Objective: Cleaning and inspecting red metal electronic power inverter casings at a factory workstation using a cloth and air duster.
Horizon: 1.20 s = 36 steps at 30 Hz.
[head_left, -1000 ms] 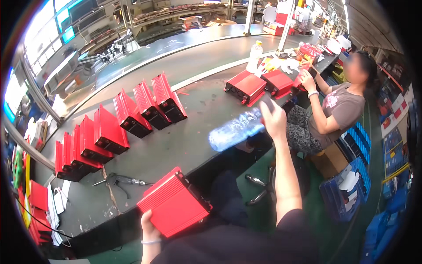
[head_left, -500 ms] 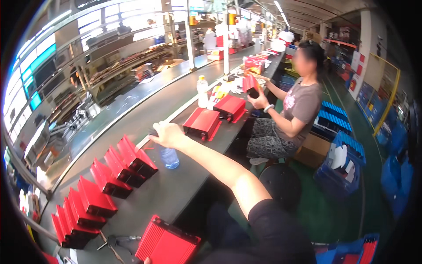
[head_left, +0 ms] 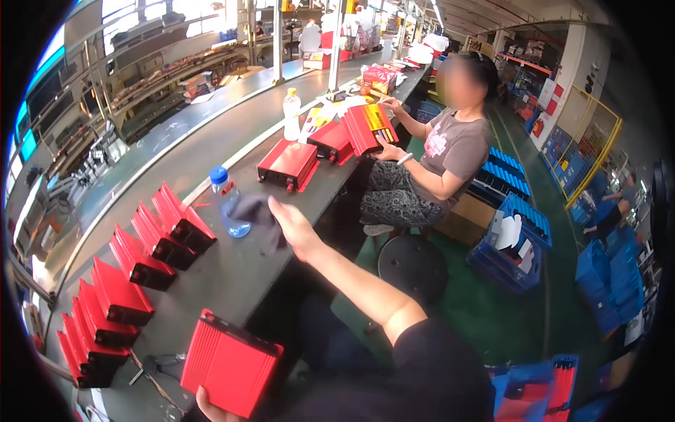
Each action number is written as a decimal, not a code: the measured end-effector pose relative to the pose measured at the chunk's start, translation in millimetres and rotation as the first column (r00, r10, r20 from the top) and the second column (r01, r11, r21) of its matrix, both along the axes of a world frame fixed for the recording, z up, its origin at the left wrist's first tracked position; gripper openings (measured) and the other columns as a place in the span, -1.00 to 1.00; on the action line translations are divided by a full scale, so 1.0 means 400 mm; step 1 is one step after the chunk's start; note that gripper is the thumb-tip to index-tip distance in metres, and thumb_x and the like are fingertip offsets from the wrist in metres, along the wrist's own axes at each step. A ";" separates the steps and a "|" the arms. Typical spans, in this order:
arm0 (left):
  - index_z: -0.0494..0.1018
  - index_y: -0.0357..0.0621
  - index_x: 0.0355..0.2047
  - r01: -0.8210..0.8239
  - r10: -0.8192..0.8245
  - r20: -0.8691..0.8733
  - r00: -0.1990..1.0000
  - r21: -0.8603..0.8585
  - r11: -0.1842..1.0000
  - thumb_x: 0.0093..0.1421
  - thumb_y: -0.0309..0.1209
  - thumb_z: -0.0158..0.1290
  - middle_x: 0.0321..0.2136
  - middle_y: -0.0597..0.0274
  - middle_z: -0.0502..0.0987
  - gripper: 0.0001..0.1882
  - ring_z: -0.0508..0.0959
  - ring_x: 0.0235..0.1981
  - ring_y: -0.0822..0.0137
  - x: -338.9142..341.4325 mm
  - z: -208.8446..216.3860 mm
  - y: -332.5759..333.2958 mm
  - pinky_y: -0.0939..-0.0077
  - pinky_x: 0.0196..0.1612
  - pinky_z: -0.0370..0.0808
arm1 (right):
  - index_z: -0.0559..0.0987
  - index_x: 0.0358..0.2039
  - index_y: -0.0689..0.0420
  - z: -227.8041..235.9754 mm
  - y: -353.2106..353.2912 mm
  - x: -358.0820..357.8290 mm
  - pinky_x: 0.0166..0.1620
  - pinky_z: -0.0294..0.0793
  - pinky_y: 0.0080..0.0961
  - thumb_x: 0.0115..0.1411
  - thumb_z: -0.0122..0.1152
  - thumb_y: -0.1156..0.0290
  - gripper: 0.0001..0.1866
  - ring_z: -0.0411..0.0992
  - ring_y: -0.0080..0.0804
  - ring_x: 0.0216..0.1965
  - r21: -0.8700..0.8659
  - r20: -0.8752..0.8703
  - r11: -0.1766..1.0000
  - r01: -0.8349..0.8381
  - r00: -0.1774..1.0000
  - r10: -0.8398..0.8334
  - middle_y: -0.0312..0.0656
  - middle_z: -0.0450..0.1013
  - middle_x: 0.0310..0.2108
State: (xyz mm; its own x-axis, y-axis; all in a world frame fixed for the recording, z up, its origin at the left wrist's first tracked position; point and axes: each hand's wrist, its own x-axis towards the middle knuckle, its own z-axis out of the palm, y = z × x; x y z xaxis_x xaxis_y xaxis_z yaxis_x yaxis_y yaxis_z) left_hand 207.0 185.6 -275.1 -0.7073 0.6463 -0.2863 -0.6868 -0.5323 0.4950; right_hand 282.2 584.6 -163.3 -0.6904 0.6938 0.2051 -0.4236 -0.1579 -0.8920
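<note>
Over the bench edge, my right hand (head_left: pixel 297 228) is closed on a dark cloth (head_left: pixel 266 216), smeared by motion. Just left of the cloth stands a clear bottle with a blue cap (head_left: pixel 230 204). At the lower edge, my left hand (head_left: pixel 211 406) grips a red finned metal case (head_left: pixel 232 366) with black end plates; only part of that hand shows. Along the left of the bench runs a row of similar red cases (head_left: pixel 123 292), standing on edge. Pliers-like tools (head_left: pixel 158 366) lie between the row and the held case.
On the right, a seated co-worker (head_left: pixel 446 137) holds a red case with a yellow label (head_left: pixel 371 128). Two red cases (head_left: pixel 288 163) and a yellow-capped bottle (head_left: pixel 291 116) stand on the bench nearby. A black stool (head_left: pixel 413 267) and blue crates (head_left: pixel 506 257) are on the floor.
My right hand has come back from the bottle, drawing the dark cloth toward me; the blue cap now shows. My left hand's case sits higher in view. The co-worker's case has turned, showing its label.
</note>
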 end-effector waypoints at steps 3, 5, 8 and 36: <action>0.29 -0.27 0.05 -0.021 0.020 -0.024 1.000 -0.045 0.999 0.17 -0.21 -0.01 -0.04 0.02 0.45 -0.49 0.48 -0.04 0.10 0.075 0.131 0.028 0.17 0.03 0.44 | 0.53 -0.15 0.15 -0.128 -0.091 0.083 -0.14 0.43 -0.55 0.27 0.05 0.15 -0.66 0.47 -0.50 -0.21 -0.515 0.046 0.844 -0.150 0.978 0.202 -0.31 0.52 -0.22; 0.33 -0.28 0.00 0.014 -0.028 -0.101 0.995 -0.141 0.990 0.16 -0.26 0.01 -0.08 0.04 0.48 -0.55 0.50 -0.07 0.11 0.056 0.116 0.021 0.19 0.01 0.45 | 0.56 -0.22 0.05 -0.176 -0.128 0.144 -0.31 0.49 -0.52 0.20 0.16 0.21 -0.77 0.51 -0.48 -0.33 -0.662 0.057 0.732 -0.160 0.963 0.262 -0.33 0.54 -0.34; 0.37 -0.28 -0.06 0.037 -0.035 0.017 0.999 -0.128 0.991 0.09 -0.50 0.06 -0.14 0.07 0.52 -0.63 0.55 -0.18 0.23 0.037 0.053 0.019 0.37 -0.10 0.51 | 0.53 -0.22 0.09 -0.279 -0.106 0.229 -0.01 0.43 -0.27 0.22 0.13 0.27 -0.80 0.50 -0.33 -0.22 -0.743 -0.050 0.648 -0.167 0.979 0.196 -0.27 0.54 -0.29; 0.36 -0.24 -0.09 -0.015 -0.505 -0.614 0.607 -0.644 0.765 -0.17 -0.33 0.32 -0.22 0.22 0.50 -0.38 0.48 -0.15 0.42 0.086 0.171 0.139 0.51 -0.01 0.38 | 0.47 -0.42 0.23 -0.056 -0.306 0.106 -0.35 0.43 -0.28 0.17 0.05 0.43 -0.87 0.42 -0.08 -0.44 0.806 0.512 0.356 -0.472 0.859 -0.022 -0.04 0.39 -0.47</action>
